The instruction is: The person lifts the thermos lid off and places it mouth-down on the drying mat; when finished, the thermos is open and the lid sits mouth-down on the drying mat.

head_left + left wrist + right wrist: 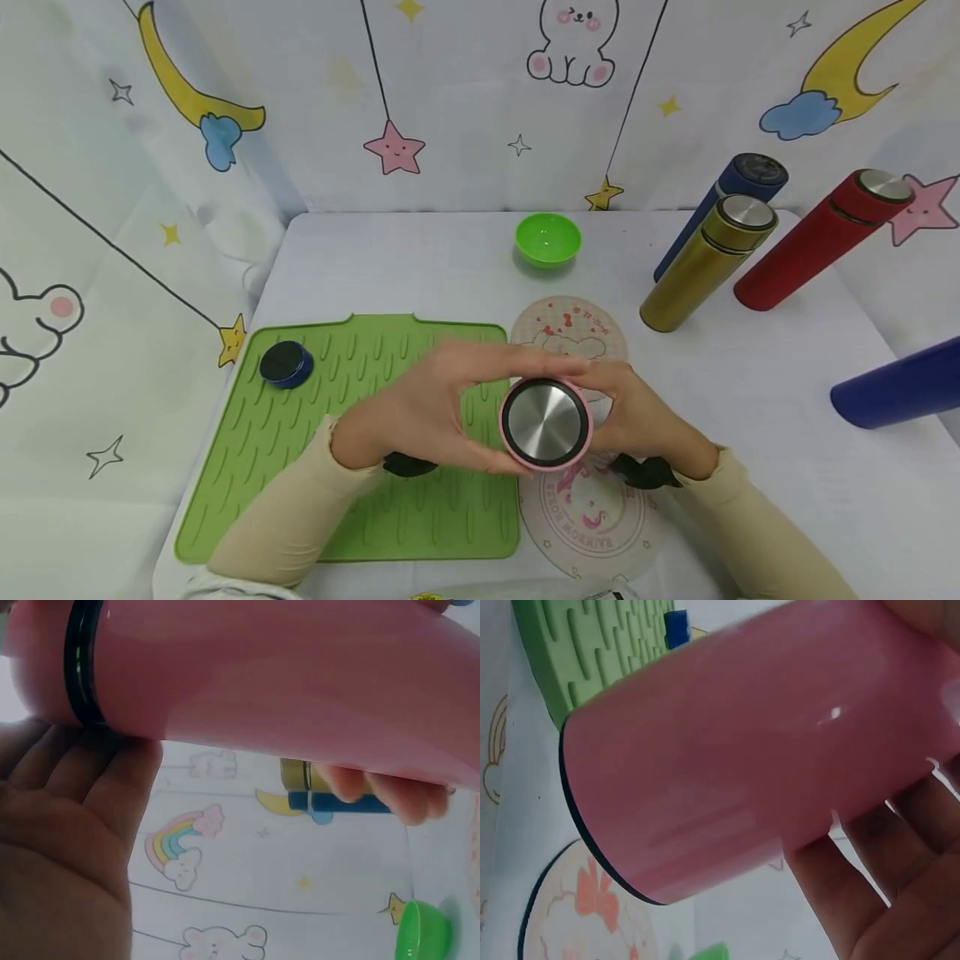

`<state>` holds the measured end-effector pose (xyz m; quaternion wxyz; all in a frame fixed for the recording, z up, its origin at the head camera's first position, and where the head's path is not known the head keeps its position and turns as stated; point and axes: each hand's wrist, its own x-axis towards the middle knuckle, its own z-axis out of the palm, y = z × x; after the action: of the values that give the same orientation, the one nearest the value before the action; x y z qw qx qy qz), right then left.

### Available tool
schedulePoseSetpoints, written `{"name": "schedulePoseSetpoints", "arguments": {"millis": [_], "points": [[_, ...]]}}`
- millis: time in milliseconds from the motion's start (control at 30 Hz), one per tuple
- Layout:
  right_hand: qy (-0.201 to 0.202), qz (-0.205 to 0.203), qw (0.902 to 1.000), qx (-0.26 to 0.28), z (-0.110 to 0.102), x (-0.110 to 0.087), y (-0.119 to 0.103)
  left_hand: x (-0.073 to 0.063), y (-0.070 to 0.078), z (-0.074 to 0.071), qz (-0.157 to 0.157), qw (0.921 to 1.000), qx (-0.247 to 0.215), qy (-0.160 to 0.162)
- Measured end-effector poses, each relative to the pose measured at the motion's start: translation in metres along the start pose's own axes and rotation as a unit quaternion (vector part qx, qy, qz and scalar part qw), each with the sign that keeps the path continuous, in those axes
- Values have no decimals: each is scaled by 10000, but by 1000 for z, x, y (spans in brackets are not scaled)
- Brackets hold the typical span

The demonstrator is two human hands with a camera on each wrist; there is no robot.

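A pink thermos flask (546, 423) with a brushed steel lid top is held off the table between both hands. My left hand (427, 408) curves round its lid end, thumb on the near side and fingers on the far side. In the left wrist view, the left fingers (112, 776) lie against the lid by a black ring (82, 664). Lower down, my right hand (637, 408) grips the body, its fingers (832, 885) spread along the pink side in the right wrist view. The flask's dark-edged base (592, 832) hangs over the table.
A green drying mat (352, 525) carries a dark blue lid (286, 364). Two round printed coasters (570, 312) lie beside it. Behind stands a green bowl (548, 240). Gold (705, 267), blue (690, 221) and red (821, 242) flasks stand right, with another blue bottle (900, 387) nearer.
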<state>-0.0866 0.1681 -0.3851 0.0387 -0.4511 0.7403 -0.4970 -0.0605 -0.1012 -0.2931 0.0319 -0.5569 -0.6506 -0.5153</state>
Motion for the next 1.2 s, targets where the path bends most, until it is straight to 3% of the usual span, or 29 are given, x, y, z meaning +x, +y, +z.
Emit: {"name": "schedulePoseSetpoints", "arguments": {"millis": [100,167,367,500,633,767,867,1000,1200], "points": [[-265,40,9995,165,1,-1,-2,2,5,-1,64,9987,52,-501],[-349,53,9991,221,1,-2,-2,3,7,0,97,9978,56,-648],[-337,1,9992,197,0,-3,-3,3,7,2,135,9983,154,-546],[80,-112,9998,-107,0,-6,-1,1,5,6,93,9996,280,-31],[794,-238,9954,-489,4,-8,1,0,1,13,115,9959,487,753],[1573,-259,9826,-953,11,-7,1,1,-2,24,-65,9833,745,1661],[1995,-132,9729,-1166,16,-5,1,1,-3,30,-293,9720,843,2172],[2128,60,9697,-1202,18,-5,-2,1,-4,34,-399,9658,787,2438],[2032,108,9714,-1224,17,-4,-4,2,-4,34,-380,9646,736,2504]]}}
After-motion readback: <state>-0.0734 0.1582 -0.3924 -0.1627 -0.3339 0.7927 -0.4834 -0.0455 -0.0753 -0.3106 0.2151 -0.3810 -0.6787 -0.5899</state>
